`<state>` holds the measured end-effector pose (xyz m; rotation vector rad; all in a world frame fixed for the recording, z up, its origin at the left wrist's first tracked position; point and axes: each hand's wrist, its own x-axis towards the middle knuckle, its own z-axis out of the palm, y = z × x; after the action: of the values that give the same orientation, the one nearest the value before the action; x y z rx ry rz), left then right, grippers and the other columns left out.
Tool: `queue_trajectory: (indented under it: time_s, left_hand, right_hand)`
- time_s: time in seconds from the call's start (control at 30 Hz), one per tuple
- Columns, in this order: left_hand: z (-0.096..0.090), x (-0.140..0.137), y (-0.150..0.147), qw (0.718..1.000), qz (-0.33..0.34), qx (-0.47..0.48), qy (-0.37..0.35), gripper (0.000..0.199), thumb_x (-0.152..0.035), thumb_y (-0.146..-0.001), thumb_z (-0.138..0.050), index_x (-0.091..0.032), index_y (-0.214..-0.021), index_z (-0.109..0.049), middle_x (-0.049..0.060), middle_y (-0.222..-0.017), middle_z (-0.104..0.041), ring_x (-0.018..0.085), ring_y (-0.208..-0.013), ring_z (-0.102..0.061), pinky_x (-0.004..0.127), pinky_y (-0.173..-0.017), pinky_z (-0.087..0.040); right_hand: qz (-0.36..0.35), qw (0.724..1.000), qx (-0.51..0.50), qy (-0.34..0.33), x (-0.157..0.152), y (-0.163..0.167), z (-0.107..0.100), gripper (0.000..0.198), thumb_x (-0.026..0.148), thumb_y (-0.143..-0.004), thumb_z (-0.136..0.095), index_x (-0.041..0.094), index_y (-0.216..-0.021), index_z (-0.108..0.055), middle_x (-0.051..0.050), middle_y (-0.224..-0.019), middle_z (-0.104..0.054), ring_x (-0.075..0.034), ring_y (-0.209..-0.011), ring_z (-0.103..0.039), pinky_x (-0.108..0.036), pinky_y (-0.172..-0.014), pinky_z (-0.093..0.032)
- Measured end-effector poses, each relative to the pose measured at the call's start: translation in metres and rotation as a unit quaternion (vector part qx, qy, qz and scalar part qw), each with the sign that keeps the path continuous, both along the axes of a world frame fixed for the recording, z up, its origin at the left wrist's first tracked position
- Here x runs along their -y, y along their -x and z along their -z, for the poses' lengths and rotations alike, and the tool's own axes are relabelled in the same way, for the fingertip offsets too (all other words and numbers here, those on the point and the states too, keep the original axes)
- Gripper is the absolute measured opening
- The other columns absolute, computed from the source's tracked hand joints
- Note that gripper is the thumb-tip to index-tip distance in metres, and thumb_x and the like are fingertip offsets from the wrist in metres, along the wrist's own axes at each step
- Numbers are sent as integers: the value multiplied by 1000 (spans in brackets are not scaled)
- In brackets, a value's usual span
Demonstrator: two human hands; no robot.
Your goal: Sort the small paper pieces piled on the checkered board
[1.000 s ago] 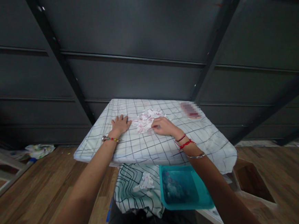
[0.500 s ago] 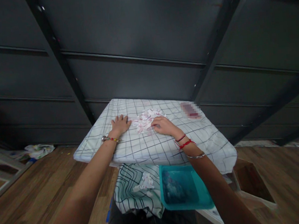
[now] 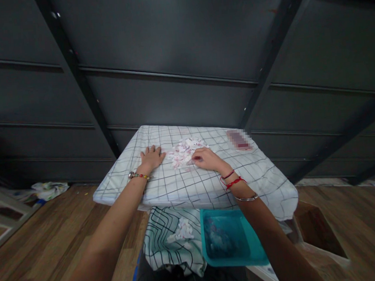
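Note:
A heap of small white scraps with pinkish marks (image 3: 183, 151) lies on a table covered by a white checked cloth (image 3: 175, 189). To the left of the heap, my left hand (image 3: 151, 159) rests flat on the cloth, fingers spread, holding nothing. My right hand (image 3: 208, 159) is at the heap's right front edge, with its fingers curled and pressed together. Something small and dark reddish shows at those fingertips, too unclear to name. Nearer to me, a second checked cloth (image 3: 155, 242) carries a smaller pile of white scraps (image 3: 183, 230).
Beside the second cloth stands a teal tray (image 3: 234, 262) with pale contents, partly behind my right forearm. A blurred-out flat item (image 3: 238, 139) lies at the table's back right. An open cardboard box (image 3: 321, 229) is on the floor. Dark panels (image 3: 171, 98) rise behind the table.
My right hand has shifted slightly right, and the dark reddish bit at its fingertips shows more plainly. My left hand stays put.

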<state>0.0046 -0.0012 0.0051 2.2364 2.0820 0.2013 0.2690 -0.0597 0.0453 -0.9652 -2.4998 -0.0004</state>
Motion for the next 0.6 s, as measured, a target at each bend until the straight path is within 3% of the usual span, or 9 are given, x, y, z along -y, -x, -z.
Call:
queue_trajectory:
  time_s: [0.6]
  left_hand:
    - [-2, 3, -1, 1000, 4, -5, -4, 63, -54, -89, -16, -23, -141, -34, 10, -152, -23, 35, -137, -19, 59, -104, -21]
  right_hand:
    - [10, 1000, 27, -8, -2, 3, 4, 17, 9, -75, -51, 17, -80, -66, -4, -82, -66, -16, -79, -56, -28, -78, -38]
